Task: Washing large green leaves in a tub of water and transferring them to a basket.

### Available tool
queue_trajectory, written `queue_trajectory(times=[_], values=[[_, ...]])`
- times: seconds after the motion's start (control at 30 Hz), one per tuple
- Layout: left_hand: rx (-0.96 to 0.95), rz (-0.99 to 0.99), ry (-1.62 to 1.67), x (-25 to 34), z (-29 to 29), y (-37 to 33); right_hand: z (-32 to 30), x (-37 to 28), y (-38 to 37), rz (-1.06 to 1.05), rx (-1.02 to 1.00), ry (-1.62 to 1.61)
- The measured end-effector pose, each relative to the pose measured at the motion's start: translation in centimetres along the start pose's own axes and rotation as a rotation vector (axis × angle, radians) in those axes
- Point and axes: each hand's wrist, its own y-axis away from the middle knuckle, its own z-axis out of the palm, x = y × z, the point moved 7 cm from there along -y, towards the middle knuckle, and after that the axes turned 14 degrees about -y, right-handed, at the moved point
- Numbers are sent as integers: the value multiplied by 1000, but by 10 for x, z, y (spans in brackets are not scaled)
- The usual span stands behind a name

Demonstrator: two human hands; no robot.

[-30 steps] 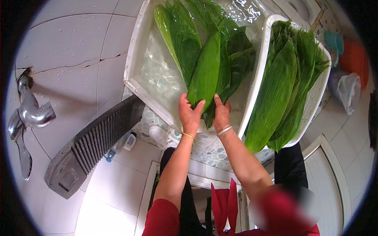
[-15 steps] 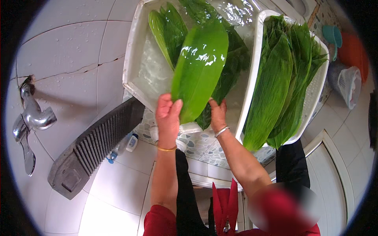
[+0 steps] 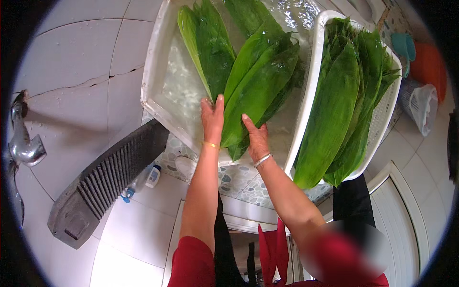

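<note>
Long green leaves lie in a white basin (image 3: 152, 81) of water. At the left is a small bunch of leaves (image 3: 213, 50), its narrow end at my left hand (image 3: 213, 119). The thumb and fingers of that hand close about this end. Beside it, a pile of broad leaves (image 3: 260, 86) slants up to the right, partly overlapping. My right hand (image 3: 258, 141) grips the lower right edge of this pile, thumb on top and fingers hidden beneath. A yellow bangle circles my left wrist, a silver one my right.
A white perforated basket (image 3: 389, 112) heaped with large leaves (image 3: 332, 105) stands against the basin's right side. At the left are a dark ridged washboard (image 3: 107, 184) and a metal tap (image 3: 28, 148). Small bottles (image 3: 153, 176) stand below; a teal scoop (image 3: 404, 46) is far right.
The broad bright leaf upright in my left hand is now down on the pile. My left hand has moved up to the left bunch's end. My right thumb now lies over the leaves.
</note>
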Motion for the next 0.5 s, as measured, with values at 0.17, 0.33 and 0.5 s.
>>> queue_trajectory(times=[0.17,0.33,0.5], values=[[-547,-348,645,-2,30,-16,5,4,-10,-19,-40,54],[-567,-169,650,-14,16,-13,3,1,-1,-22,-43,-11],[-459,-131,658,-29,-11,-24,15,-10,16,132,-76,-125]])
